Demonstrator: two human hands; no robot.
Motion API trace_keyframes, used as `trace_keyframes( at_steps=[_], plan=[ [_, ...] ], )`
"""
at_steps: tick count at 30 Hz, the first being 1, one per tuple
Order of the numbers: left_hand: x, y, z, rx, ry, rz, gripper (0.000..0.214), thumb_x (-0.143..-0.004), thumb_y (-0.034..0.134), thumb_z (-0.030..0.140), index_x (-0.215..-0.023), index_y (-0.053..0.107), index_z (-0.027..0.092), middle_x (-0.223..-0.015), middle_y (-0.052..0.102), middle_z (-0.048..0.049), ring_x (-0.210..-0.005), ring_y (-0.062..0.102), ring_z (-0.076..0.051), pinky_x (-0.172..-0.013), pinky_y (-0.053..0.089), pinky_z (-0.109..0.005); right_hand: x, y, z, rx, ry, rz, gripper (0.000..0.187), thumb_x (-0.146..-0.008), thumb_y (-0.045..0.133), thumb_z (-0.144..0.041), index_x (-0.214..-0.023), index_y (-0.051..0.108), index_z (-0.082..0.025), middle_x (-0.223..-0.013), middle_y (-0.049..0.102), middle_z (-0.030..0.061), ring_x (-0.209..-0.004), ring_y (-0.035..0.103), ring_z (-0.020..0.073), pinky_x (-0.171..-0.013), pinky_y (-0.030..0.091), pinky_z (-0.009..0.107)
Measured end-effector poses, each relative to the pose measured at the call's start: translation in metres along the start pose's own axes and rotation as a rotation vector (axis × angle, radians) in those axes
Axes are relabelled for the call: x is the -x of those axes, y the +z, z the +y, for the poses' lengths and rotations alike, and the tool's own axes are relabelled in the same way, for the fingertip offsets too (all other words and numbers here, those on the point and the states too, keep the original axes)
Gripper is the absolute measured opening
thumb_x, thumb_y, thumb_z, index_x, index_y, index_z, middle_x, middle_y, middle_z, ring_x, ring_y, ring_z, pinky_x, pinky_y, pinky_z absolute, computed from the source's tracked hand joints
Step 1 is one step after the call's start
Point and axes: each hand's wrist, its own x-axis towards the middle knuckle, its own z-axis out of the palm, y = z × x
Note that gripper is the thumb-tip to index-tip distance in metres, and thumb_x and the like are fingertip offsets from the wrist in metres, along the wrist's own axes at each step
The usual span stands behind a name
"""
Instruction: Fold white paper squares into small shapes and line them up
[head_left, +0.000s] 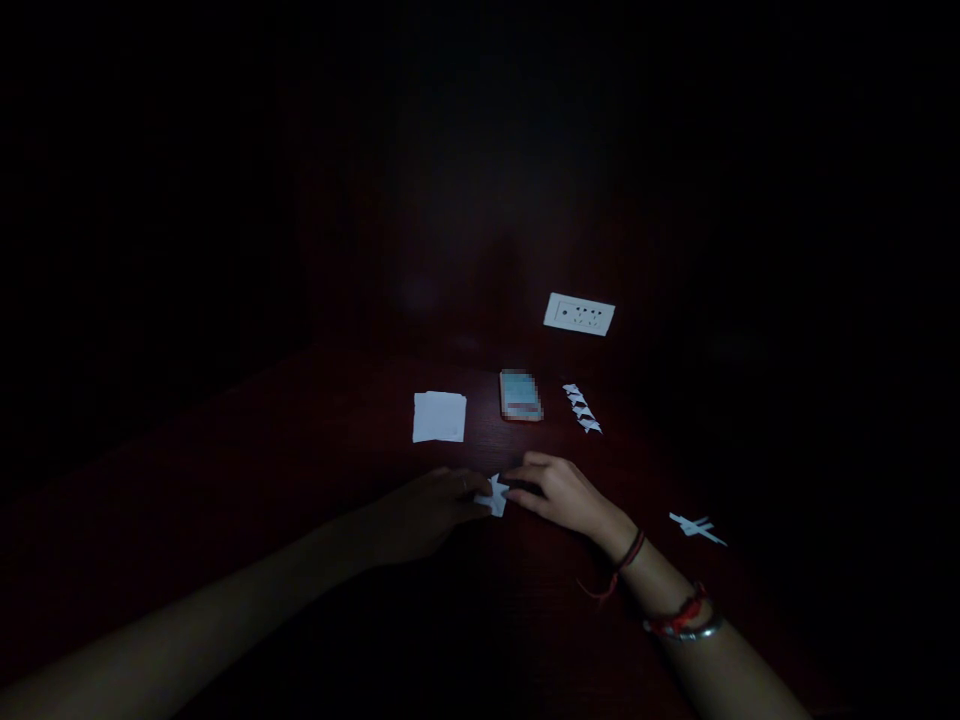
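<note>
A small white folded paper (496,497) with pointed corners lies low over the dark red tabletop, between my two hands. My left hand (435,512) is in shadow and grips the paper's left side with its fingers and thumb. From the right, my right hand (561,490) pinches the paper's right edge between thumb and fingertips. Beyond the hands is a stack of white square paper sheets (439,417). A row of folded white paper pieces (582,408) lies farther right.
A phone-like object (520,395) with a blurred face lies behind my hands. Several narrow paper strips (697,527) lie crossed to the right of my right forearm. A white socket panel (579,314) is on the back wall. The surroundings are very dark.
</note>
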Motion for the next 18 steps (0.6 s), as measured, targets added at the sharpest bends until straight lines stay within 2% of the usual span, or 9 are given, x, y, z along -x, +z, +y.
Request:
trace_keyframes(
  at_steps=[3, 5, 9, 13, 18],
  plan=[
    [0.003, 0.005, -0.004, -0.01, 0.0, 0.046, 0.046, -0.076, 0.045, 0.005, -0.116, 0.042, 0.027, -0.126, 0.035, -0.0033, -0.114, 0.031, -0.022, -0.091, 0.03, -0.038, 0.0, 0.001, -0.001, -0.047, -0.059, -0.023, 0.029, -0.079, 0.045, -0.033, -0.103, 0.055, -0.02, -0.086, 0.054, 0.0034, -0.077, 0.051, 0.0114, -0.068, 0.038, 0.02],
    [0.004, 0.004, -0.005, 0.005, 0.02, 0.018, 0.049, -0.075, 0.043, 0.003, -0.119, 0.038, 0.025, -0.128, 0.033, -0.004, -0.117, 0.027, -0.022, -0.093, 0.027, -0.039, 0.0, 0.002, -0.001, -0.067, -0.086, -0.033, 0.029, -0.078, 0.047, -0.033, -0.101, 0.056, -0.019, -0.088, 0.054, 0.0035, -0.078, 0.051, 0.0114, -0.069, 0.038, 0.021],
    [0.005, 0.0, -0.006, 0.028, 0.02, -0.064, 0.054, -0.074, 0.042, 0.001, -0.122, 0.034, 0.025, -0.125, 0.037, -0.0039, -0.11, 0.037, -0.02, -0.091, 0.03, -0.038, 0.0, 0.004, 0.0, -0.089, -0.122, -0.05, 0.025, -0.078, 0.047, -0.033, -0.096, 0.059, -0.019, -0.086, 0.055, 0.0027, -0.076, 0.051, 0.0106, -0.068, 0.038, 0.02],
    [0.006, 0.003, -0.009, 0.015, -0.014, -0.036, 0.052, -0.074, 0.043, 0.003, -0.119, 0.038, 0.028, -0.122, 0.04, -0.0032, -0.105, 0.041, -0.02, -0.086, 0.034, -0.035, -0.001, 0.004, 0.0, -0.107, -0.12, -0.069, 0.023, -0.08, 0.045, -0.031, -0.092, 0.06, -0.019, -0.084, 0.055, 0.0027, -0.075, 0.052, 0.0103, -0.066, 0.038, 0.019],
    [0.007, 0.009, -0.013, -0.005, -0.005, -0.018, 0.051, -0.073, 0.043, 0.003, -0.118, 0.04, 0.027, -0.122, 0.04, -0.0034, -0.108, 0.037, -0.021, -0.089, 0.031, -0.037, -0.002, 0.004, -0.001, -0.116, -0.112, -0.065, 0.021, -0.082, 0.041, -0.023, -0.089, 0.06, -0.018, -0.084, 0.055, 0.003, -0.074, 0.052, 0.01, -0.066, 0.037, 0.019]
  ],
)
